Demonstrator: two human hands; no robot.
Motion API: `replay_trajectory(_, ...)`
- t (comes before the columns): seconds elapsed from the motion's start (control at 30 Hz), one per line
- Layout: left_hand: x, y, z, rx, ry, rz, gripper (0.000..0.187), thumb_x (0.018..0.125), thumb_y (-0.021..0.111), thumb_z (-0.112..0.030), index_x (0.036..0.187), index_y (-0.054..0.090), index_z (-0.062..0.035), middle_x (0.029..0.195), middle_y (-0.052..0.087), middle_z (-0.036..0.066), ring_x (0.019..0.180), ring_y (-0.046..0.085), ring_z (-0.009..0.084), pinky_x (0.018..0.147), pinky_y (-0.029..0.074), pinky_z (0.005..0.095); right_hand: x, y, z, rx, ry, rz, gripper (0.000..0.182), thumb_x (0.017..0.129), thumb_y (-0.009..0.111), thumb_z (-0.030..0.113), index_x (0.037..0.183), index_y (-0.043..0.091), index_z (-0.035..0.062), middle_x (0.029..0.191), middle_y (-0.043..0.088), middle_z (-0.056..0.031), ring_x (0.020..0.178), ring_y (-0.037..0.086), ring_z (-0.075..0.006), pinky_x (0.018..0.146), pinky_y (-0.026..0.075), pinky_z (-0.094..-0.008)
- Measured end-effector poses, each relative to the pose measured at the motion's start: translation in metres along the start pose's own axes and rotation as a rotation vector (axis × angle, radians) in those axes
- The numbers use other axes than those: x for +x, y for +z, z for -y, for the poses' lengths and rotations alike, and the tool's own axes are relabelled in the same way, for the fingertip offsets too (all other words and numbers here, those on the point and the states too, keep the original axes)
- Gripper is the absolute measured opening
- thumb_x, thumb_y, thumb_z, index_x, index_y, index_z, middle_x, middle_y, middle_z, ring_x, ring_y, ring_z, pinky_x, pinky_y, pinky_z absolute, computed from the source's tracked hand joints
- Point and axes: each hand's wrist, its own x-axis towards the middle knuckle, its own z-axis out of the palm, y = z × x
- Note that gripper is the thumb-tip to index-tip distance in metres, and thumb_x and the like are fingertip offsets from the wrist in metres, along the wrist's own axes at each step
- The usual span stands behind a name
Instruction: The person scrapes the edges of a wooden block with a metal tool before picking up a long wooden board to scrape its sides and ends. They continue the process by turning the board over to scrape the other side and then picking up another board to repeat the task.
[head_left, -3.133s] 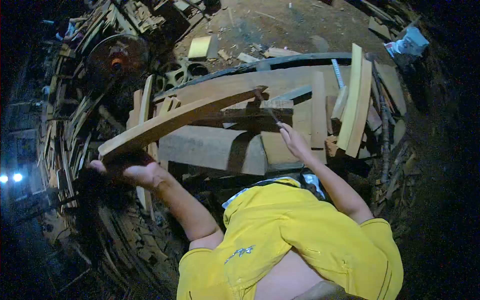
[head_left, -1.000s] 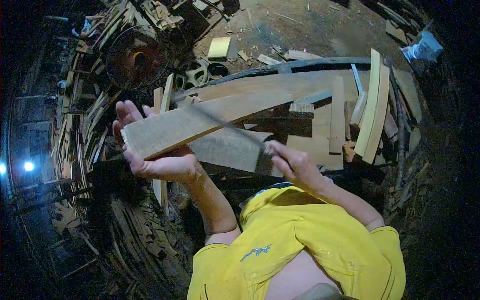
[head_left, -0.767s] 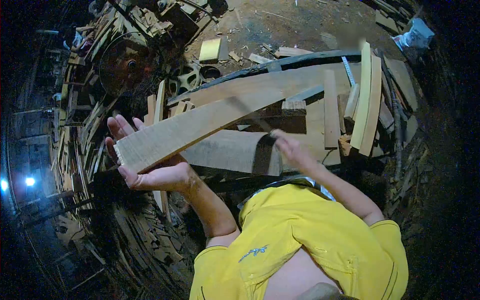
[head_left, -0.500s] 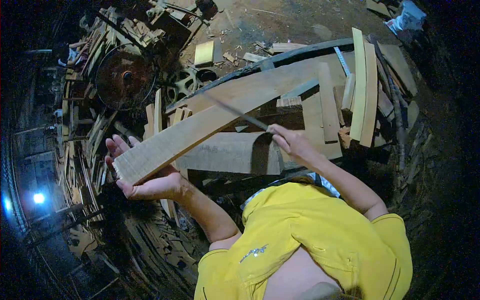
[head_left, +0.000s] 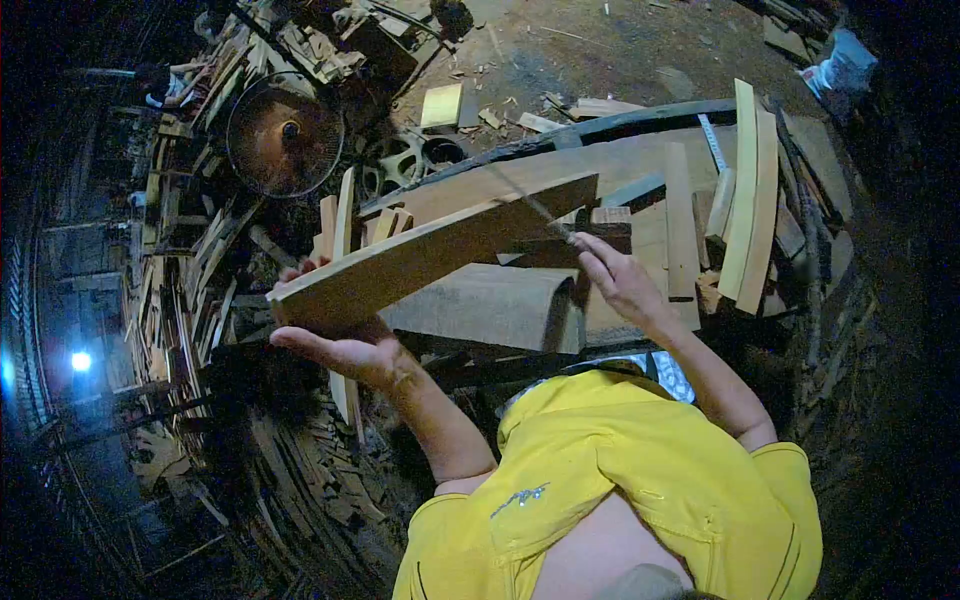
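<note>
A long, flat wooden board [head_left: 430, 250] slants up from left to right, turned partly on its edge. My left hand [head_left: 355, 352] holds its lower left end, the thumb below it and the fingertips showing behind the far edge. In my right hand [head_left: 622, 283] is a long thin tool [head_left: 540, 208], gripped by its near end, with the fingers wrapped round it. The tool is smeared by motion and overlaps the board's upper right end in this view. Below the board lies a thick wooden block [head_left: 480, 308] with a rounded edge.
Curved wooden strips [head_left: 745, 200] and shorter pieces lie on the worktop at right. A round fan [head_left: 285, 135] stands at upper left above piled wood offcuts [head_left: 190, 310]. A yellow block [head_left: 441, 105] rests on the ground beyond, and a white bag [head_left: 840, 65] lies at upper right.
The board has rolled in my left hand from showing its broad face to showing its narrow edge and shaded side. My right hand and tool have shifted slightly; the whole view has also shifted.
</note>
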Motion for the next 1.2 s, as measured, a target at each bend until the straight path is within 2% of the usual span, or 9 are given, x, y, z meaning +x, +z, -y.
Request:
replay_trajectory(0.1,-0.005,-0.006,0.0,-0.094,-0.161,-0.108,0.064,0.084,0.032,-0.06,0.112,0.044,-0.0035,0.107,0.052,0.013,0.099,0.052,0.0259,0.089,0.043,0.041,-0.017,-0.013,0.072,0.066,-0.17,0.132,0.033,0.086,0.05,0.022,0.117,0.046,0.0123,0.087,0.061,-0.0173,0.071,0.06,-0.0332,0.06,0.048,-0.0388)
replay_trajectory(0.17,-0.002,-0.012,0.005,-0.187,-0.127,0.067,0.062,0.083,0.034,-0.061,0.104,0.045,-0.004,0.097,0.051,0.009,0.095,0.052,0.0251,0.089,0.041,0.0423,-0.029,-0.016,0.093,-0.059,-0.491,0.226,0.036,0.083,0.054,0.019,0.118,0.047,0.0154,0.087,0.061,-0.0151,0.069,0.061,-0.0307,0.06,0.049,-0.0371)
replay_trajectory(0.23,-0.001,-0.01,0.007,-0.113,-0.122,-0.001,0.057,0.082,0.036,-0.061,0.094,0.045,-0.0064,0.086,0.047,0.006,0.089,0.05,0.0222,0.09,0.04,0.0421,-0.031,-0.015,0.088,-0.051,-0.479,0.247,0.036,0.083,0.053,0.017,0.118,0.047,0.0124,0.084,0.06,-0.0143,0.069,0.06,-0.0301,0.061,0.049,-0.0355)
replay_trajectory(0.3,0.008,-0.013,0.01,-0.25,0.096,0.439,0.05,0.084,0.036,-0.057,0.088,0.045,-0.008,0.08,0.042,0.004,0.084,0.047,0.0196,0.089,0.039,0.0403,-0.036,-0.016,0.083,-0.043,-0.464,0.271,0.036,0.083,0.051,0.016,0.118,0.047,0.0095,0.082,0.059,-0.0134,0.07,0.06,-0.0294,0.062,0.048,-0.0339)
replay_trajectory(0.63,-0.018,-0.004,-0.005,-0.394,-0.152,0.185,0.049,0.079,0.049,-0.054,0.095,0.049,-0.0075,0.089,0.048,0.007,0.087,0.048,0.0202,0.089,0.039,0.0405,-0.055,-0.023,0.076,-0.089,-0.457,0.136,0.04,0.079,0.058,0.02,0.117,0.047,0.0113,0.078,0.059,-0.0098,0.065,0.06,-0.0258,0.055,0.049,-0.0345)
replay_trajectory(0.9,-0.01,-0.002,0.0,-0.304,-0.095,0.181,0.05,0.08,0.048,-0.055,0.091,0.046,-0.0063,0.084,0.045,0.003,0.086,0.049,0.0202,0.084,0.044,0.0393,-0.044,-0.024,0.037,-0.118,-0.263,0.062,0.031,0.083,0.054,0.02,0.112,0.05,0.0116,0.081,0.061,-0.0119,0.073,0.062,-0.0277,0.059,0.049,-0.0366)
replay_trajectory(1.07,-0.006,-0.006,0.002,-0.297,-0.058,0.166,0.049,0.08,0.047,-0.054,0.09,0.047,-0.0062,0.084,0.048,0.004,0.086,0.05,0.0202,0.084,0.044,0.0399,-0.049,-0.024,0.02,-0.101,-0.381,0.039,0.029,0.083,0.053,0.02,0.112,0.051,0.0141,0.08,0.061,-0.0125,0.067,0.06,-0.031,0.056,0.048,-0.0389)
replay_trajectory(1.13,-0.004,-0.005,0.002,-0.267,-0.062,0.134,0.049,0.081,0.047,-0.054,0.091,0.048,-0.0064,0.085,0.049,0.005,0.086,0.051,0.0208,0.083,0.044,0.0399,-0.037,-0.026,-0.02,-0.187,-0.142,0.039,0.031,0.085,0.05,0.022,0.115,0.05,0.0122,0.09,0.059,-0.0186,0.076,0.059,-0.0344,0.062,0.048,-0.037)
replay_trajectory(1.2,-0.001,-0.009,0.003,-0.236,-0.063,0.096,0.049,0.081,0.047,-0.055,0.092,0.048,-0.0065,0.087,0.05,0.005,0.086,0.051,0.0214,0.083,0.045,0.0398,-0.022,-0.035,-0.069,-0.448,0.383,0.127,0.029,0.088,0.044,0.026,0.114,0.05,0.0128,0.096,0.059,-0.0177,0.081,0.058,-0.0343,0.065,0.047,-0.0376)
